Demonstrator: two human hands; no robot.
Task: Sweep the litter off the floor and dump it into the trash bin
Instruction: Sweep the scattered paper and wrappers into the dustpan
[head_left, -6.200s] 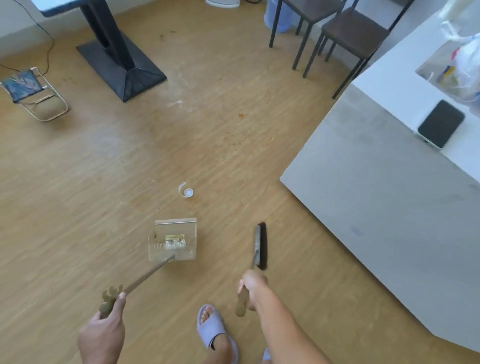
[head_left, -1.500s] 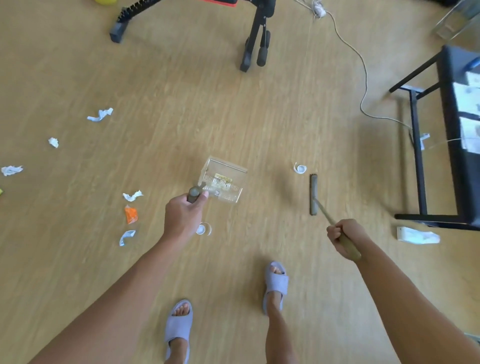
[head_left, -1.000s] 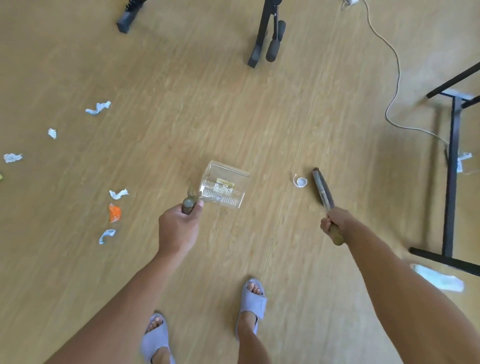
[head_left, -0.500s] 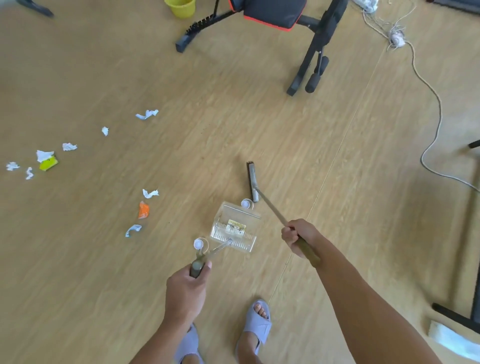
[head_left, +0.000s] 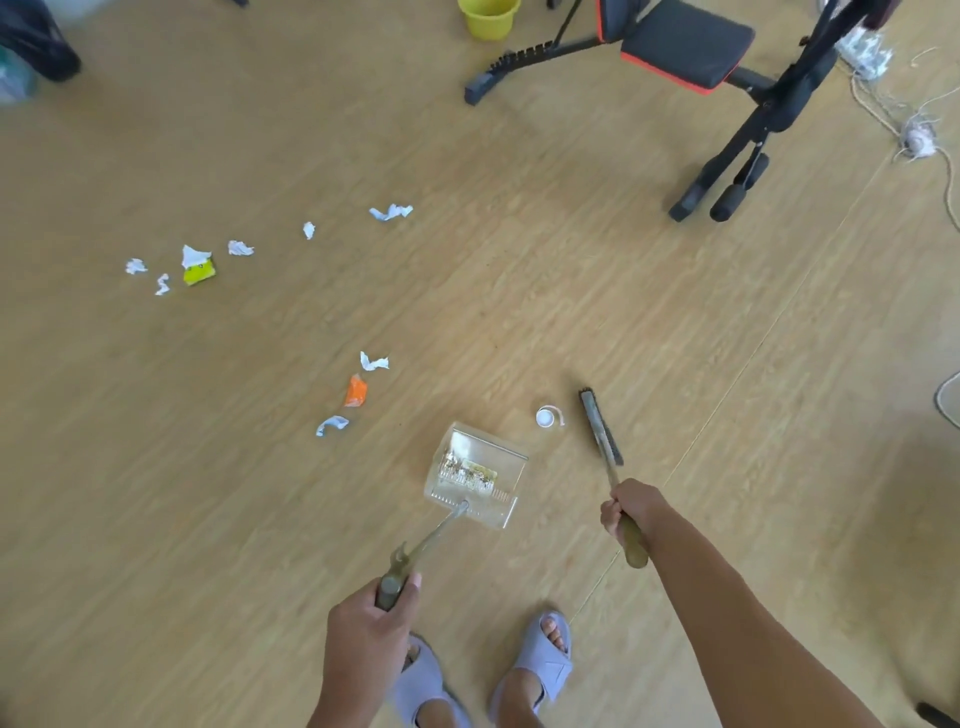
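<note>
My left hand (head_left: 371, 636) grips the long handle of a clear plastic dustpan (head_left: 475, 474) resting on the wooden floor, with some litter inside. My right hand (head_left: 628, 512) holds the handle of a small dark broom (head_left: 601, 427), its head on the floor to the right of the pan. A white bottle cap (head_left: 546, 417) lies between the pan's mouth and the broom head. An orange wrapper (head_left: 356, 391) and white paper scraps (head_left: 374, 361) lie to the pan's left. Farther left lie a yellow wrapper (head_left: 199, 271) and several more scraps (head_left: 240, 248).
A black and red exercise bench (head_left: 685, 49) stands at the top right, its legs on the floor. A yellow bucket (head_left: 489, 18) sits at the top edge. Cords (head_left: 919, 137) trail along the right side. My feet in lilac slippers (head_left: 540, 660) are below the pan.
The broom head has swung from the pan's far left corner to its right side. The white cap now lies beside the broom, and the view has shifted so more litter at left shows.
</note>
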